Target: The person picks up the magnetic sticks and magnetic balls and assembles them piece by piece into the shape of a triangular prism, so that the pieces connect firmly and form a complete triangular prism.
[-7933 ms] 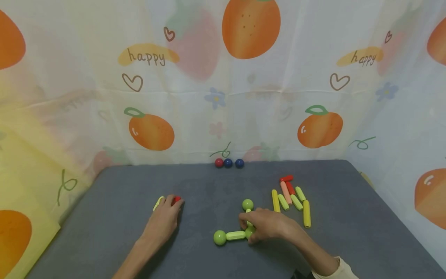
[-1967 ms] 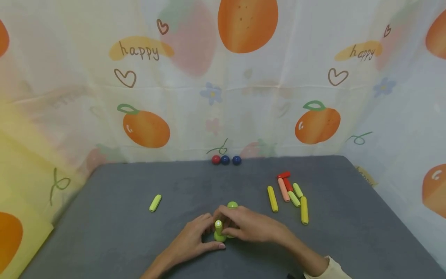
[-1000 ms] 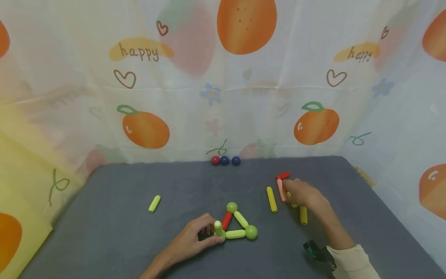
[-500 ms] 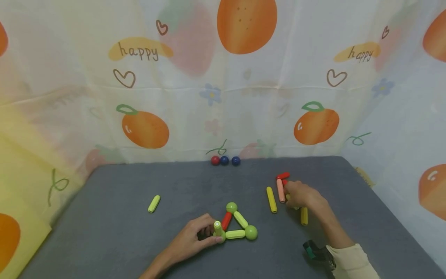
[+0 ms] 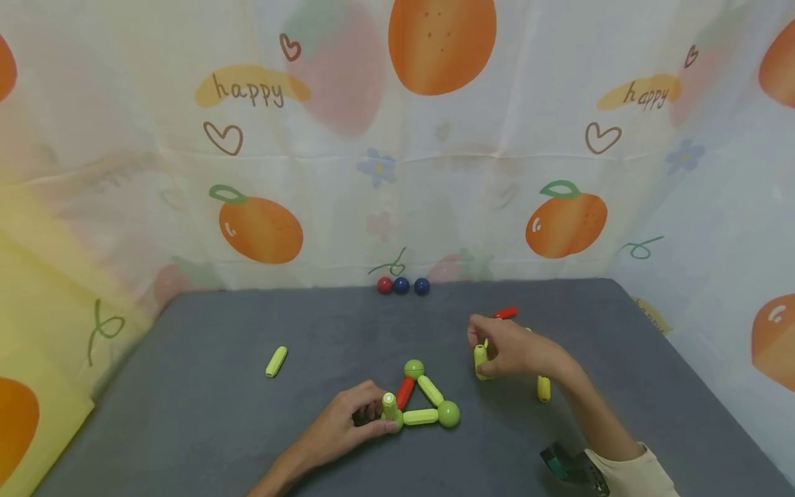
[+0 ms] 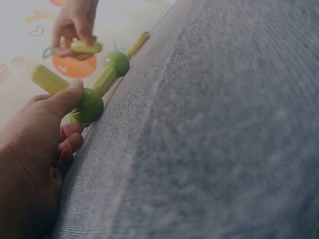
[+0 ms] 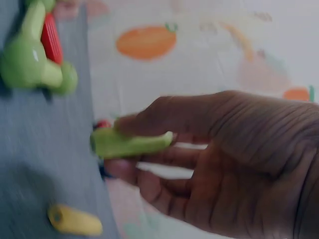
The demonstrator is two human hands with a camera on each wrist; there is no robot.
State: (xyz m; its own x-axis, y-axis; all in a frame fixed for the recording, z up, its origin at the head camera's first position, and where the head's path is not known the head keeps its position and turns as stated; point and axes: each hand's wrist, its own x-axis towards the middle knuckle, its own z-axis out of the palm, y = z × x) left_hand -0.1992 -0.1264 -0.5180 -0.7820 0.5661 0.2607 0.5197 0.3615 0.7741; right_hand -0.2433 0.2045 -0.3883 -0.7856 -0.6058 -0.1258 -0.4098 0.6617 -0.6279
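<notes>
My left hand [image 5: 350, 417] grips a green ball [image 6: 88, 107] at the near left corner of a flat triangle on the table. From that ball a light green rod [image 5: 389, 404] stands up. A red rod [image 5: 405, 393] and two light green rods form the sides, with green balls [image 5: 449, 414] at the other corners. To the right, above the table, my right hand [image 5: 518, 351] pinches a loose light green rod [image 7: 132, 143] between thumb and fingers. It hangs upright in the head view, one end free.
A loose light green rod [image 5: 276, 362] lies at left. Beyond the right hand are a red rod [image 5: 506, 313] and a yellow rod [image 5: 544, 388]; other rods there are mostly hidden. One red ball [image 5: 385, 285] and two blue balls [image 5: 421, 286] line the back edge.
Earlier, a red rod was brought from the left and closed the triangle. My right hand then reached into the right-hand pile and has come left with a light green rod. My left hand stays put.
</notes>
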